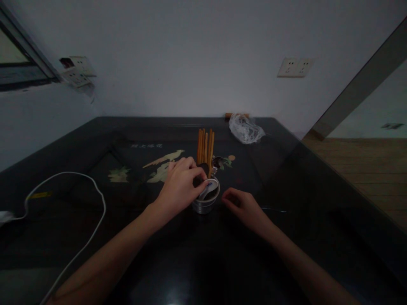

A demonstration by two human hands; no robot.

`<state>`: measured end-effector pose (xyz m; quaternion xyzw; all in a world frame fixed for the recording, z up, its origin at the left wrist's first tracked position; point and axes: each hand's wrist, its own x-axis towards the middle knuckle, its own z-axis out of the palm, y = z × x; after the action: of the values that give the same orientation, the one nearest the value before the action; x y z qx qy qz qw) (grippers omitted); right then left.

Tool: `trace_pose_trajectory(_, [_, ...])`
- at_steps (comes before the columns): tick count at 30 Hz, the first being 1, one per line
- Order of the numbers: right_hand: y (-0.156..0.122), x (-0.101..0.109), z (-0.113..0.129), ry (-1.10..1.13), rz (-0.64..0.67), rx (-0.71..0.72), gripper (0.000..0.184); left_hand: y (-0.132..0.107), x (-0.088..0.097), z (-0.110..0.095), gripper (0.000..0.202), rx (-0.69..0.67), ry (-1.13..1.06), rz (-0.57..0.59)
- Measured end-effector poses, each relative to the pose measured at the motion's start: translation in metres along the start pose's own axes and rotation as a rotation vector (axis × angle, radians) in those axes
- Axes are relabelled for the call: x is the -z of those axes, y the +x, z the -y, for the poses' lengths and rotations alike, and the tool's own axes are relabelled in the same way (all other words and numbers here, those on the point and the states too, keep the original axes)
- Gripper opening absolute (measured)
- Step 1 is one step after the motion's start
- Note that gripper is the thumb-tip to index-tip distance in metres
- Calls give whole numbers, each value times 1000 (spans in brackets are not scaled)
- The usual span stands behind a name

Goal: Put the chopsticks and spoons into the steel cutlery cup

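Note:
A round metal utensil holder (203,207) stands upright on the dark table. Several brown wooden chopsticks (205,146) rise from it, beside shiny metal spoons (217,163). A white ceramic soup spoon (211,186) with a blue mark lies tilted at the holder's mouth. My left hand (182,182) reaches over the left rim, thumb and forefinger closed on this spoon; its other fingers are partly hidden behind. Just right of the holder, apart from it, my right hand (243,205) hovers with curled fingers, thumb close to the forefinger. Nothing shows between them.
A crumpled clear plastic bag (246,129) lies at the back right, by a brown stick-like object (228,115) along the wall. A white cable (103,203) loops across the left side. The table (133,129) meets the wall behind, which carries sockets (295,67).

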<state>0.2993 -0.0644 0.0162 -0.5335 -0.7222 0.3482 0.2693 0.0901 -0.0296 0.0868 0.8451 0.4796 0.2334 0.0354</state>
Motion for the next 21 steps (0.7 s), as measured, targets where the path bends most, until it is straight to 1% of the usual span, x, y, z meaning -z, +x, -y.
trace_pose_trajectory(9, [0,1,1,-36,1,2,10,0,-1,0,9,-25,79,-23])
trace_pose_trajectory(17, [-1,2,0,-16,-2,5,10,-2,5,3,11,-76,127,39])
trace_pose_trajectory(21, [0,2,0,-25,8,9,10,-4,8,4,7,-74,133,67])
